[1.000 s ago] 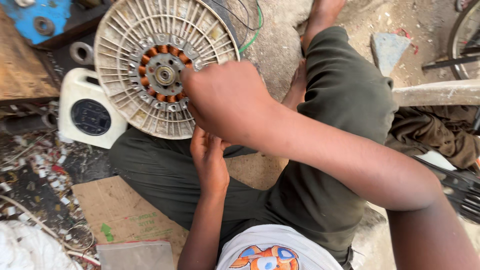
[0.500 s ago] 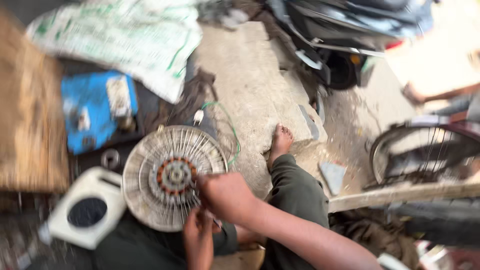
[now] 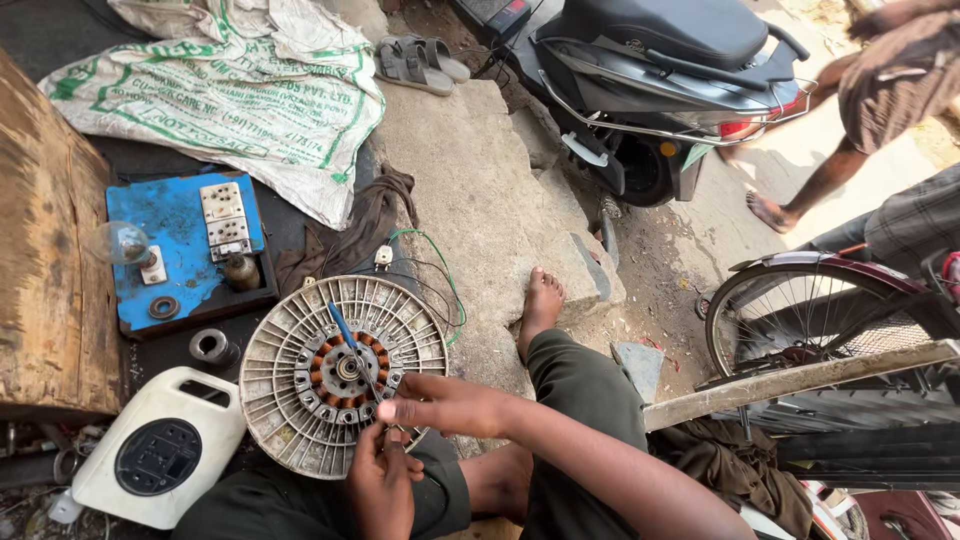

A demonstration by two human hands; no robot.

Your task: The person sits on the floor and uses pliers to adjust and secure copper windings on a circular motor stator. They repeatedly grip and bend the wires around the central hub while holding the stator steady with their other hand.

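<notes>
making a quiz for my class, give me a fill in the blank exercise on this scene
1. The right hand holds a thin tool with a ____ handle over the round ribbed motor disc.
2. The copper coils form a ring at the disc's ____.
3. A glass bulb rests on the ____ board.
4. The white cable reel lies to the ____ of the left hand.

Missing words: blue; centre; blue; left
</notes>
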